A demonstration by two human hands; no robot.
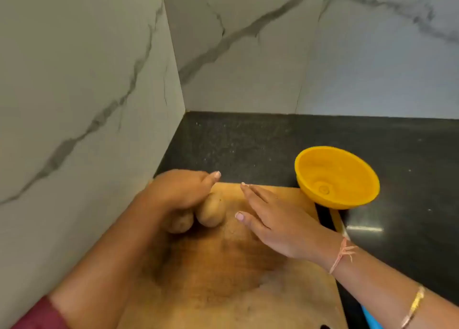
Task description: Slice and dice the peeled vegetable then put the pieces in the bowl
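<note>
Head view gives me the left hand (178, 192) curled over the peeled potatoes (211, 212) at the far left of the wooden cutting board (285, 291). The right hand (278, 229) hovers flat and empty just beside them. I'd worry about rolling: round potatoes can slip under a blade unless pinned firmly. The yellow bowl (337, 177) sits on the black counter (248, 139) at the board's far corner, so carried pieces could drop short.
</note>
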